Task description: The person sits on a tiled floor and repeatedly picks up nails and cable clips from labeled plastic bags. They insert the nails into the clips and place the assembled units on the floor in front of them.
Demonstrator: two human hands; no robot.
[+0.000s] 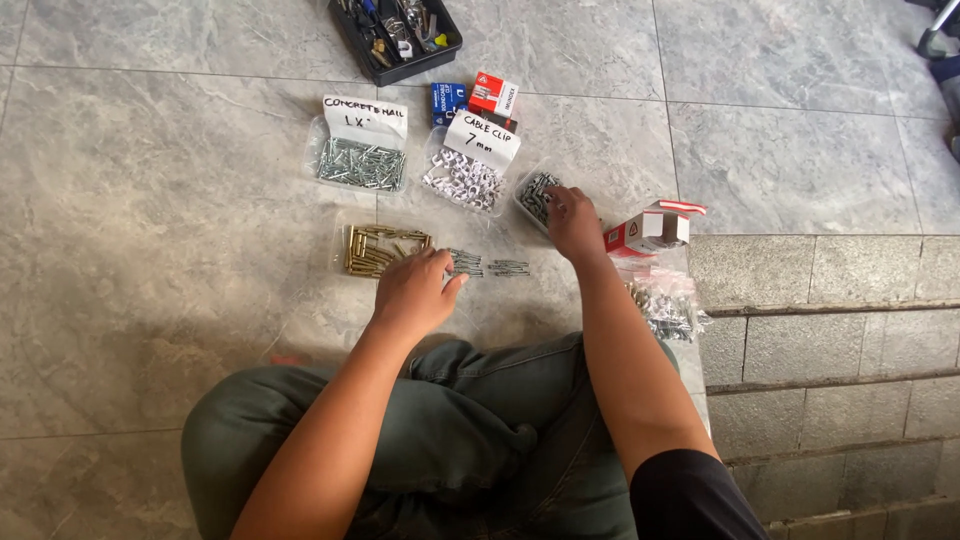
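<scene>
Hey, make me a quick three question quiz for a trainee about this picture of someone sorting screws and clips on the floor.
1. True or false: the right hand reaches into the small clear bag of dark grey screws.
2. Which lies nearest the left hand? A) black plastic tool tray B) clear bag of brass-coloured plugs C) open red and white cardboard box
3. What colour are the small plastic clips in the middle labelled bag?

Key: 1 true; 2 B; 3 white.
</scene>
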